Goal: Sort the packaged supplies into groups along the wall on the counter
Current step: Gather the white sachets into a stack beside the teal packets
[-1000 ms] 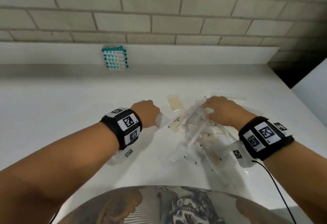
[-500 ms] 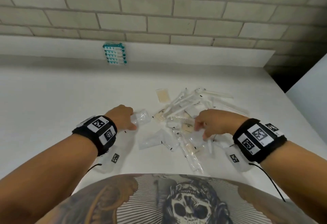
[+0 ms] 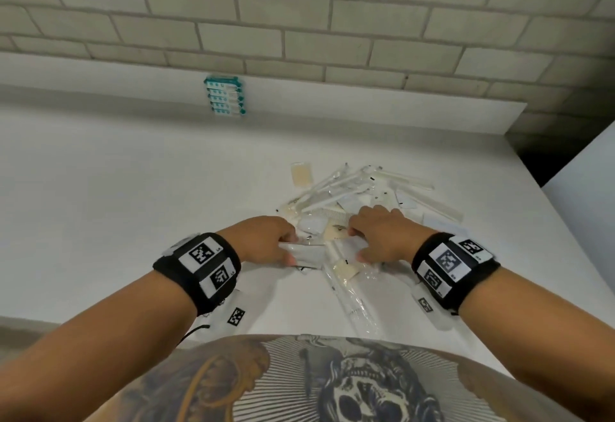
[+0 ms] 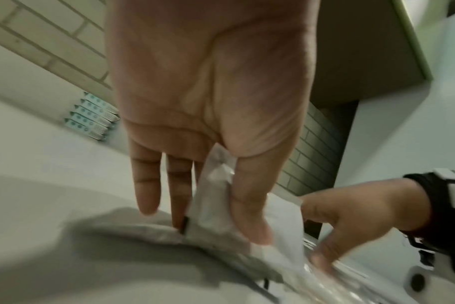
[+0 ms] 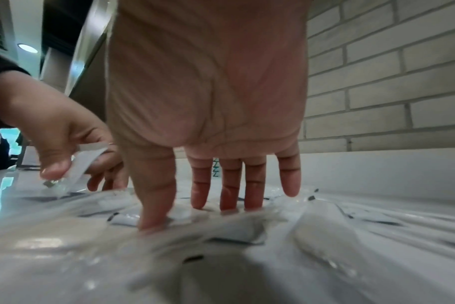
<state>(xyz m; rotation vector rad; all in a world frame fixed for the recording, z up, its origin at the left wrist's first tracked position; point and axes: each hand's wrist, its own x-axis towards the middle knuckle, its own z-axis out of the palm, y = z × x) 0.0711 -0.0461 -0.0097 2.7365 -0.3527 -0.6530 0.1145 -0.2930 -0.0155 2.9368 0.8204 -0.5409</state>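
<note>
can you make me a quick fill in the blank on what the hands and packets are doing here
1. The left hand pinches a white packet between its fingers and ____.
2. The right hand rests straight fingers on the loose pile and holds ____.
3. The teal packs lie stacked against the ____.
4. The pile lies on a counter coloured ____.

Missing words: thumb; nothing; wall; white

Far side: grey brick wall (image 3: 299, 22) above a white backsplash (image 3: 366, 102). White counter (image 3: 100, 205) runs to it. Dark gap (image 3: 532, 152) at far right.
</note>
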